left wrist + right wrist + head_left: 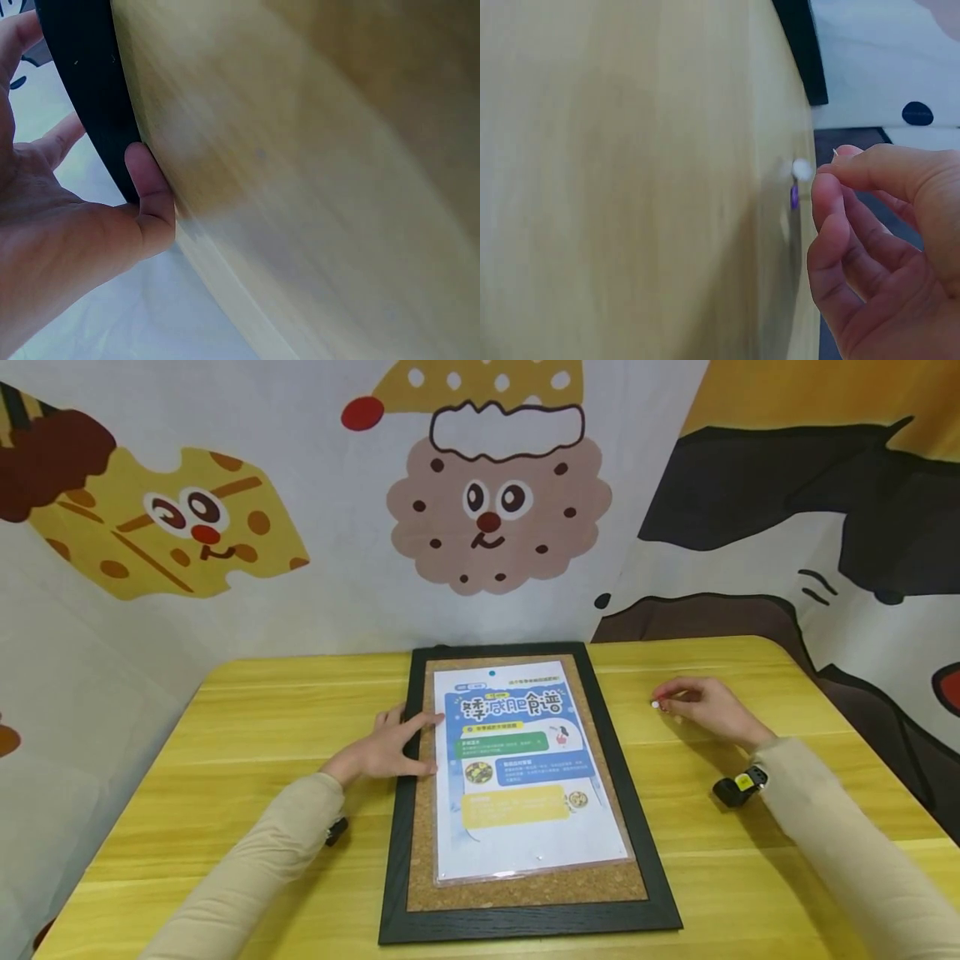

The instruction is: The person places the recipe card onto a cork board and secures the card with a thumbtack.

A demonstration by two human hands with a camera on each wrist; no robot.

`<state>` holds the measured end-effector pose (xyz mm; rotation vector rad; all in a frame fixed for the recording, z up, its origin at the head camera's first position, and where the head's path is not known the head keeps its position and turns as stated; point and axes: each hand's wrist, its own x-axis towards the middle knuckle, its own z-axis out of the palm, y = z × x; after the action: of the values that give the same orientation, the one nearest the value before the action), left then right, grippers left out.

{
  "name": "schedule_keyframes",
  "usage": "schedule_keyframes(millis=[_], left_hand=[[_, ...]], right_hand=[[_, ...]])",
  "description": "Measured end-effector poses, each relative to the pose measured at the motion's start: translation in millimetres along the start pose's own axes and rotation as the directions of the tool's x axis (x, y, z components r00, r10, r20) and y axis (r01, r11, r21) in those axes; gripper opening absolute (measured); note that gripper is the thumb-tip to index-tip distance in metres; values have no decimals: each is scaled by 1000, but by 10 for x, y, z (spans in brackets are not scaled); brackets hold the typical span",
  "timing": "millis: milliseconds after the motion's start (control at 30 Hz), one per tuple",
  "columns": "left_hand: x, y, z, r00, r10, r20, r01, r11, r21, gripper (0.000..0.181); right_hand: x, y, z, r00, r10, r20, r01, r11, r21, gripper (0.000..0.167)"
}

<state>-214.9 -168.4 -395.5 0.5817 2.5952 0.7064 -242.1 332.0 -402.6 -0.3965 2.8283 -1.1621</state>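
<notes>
A cork board (525,893) with a black frame lies on the table, bearing a printed blue and white sheet (517,847). My left hand (386,747) holds the frame's left edge, two digits reaching over the sheet. In the left wrist view, another digit of the left hand (75,217) bends against the outer side of the black frame (90,82). Right of the board, my right hand (705,706) is just above the table. Its fingertips pinch a small white-headed thumbtack (802,169), partly hidden. Below it in the right wrist view is a small purple piece (794,197).
The yellow wood-grain table (292,693) surrounds the board and meets a cartoon-printed cloth backdrop (322,618) at the back. A teal tack (492,673) sits at the top of the sheet. The table's edge runs along the far right.
</notes>
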Motion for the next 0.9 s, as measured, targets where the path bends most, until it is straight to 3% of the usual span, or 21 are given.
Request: schedule_keyframes(millis=[567,900], left_hand=[[-9,-5,2,1000,10,-4,-10,1000,-3,80],[-16,4,2,1000,6,5,-6,1000,-6,80]], right_hand=[[146,-379,209,993,-120,6,119,992,50,20],[243,-577,359,989,-141,48,138,989,58,20]])
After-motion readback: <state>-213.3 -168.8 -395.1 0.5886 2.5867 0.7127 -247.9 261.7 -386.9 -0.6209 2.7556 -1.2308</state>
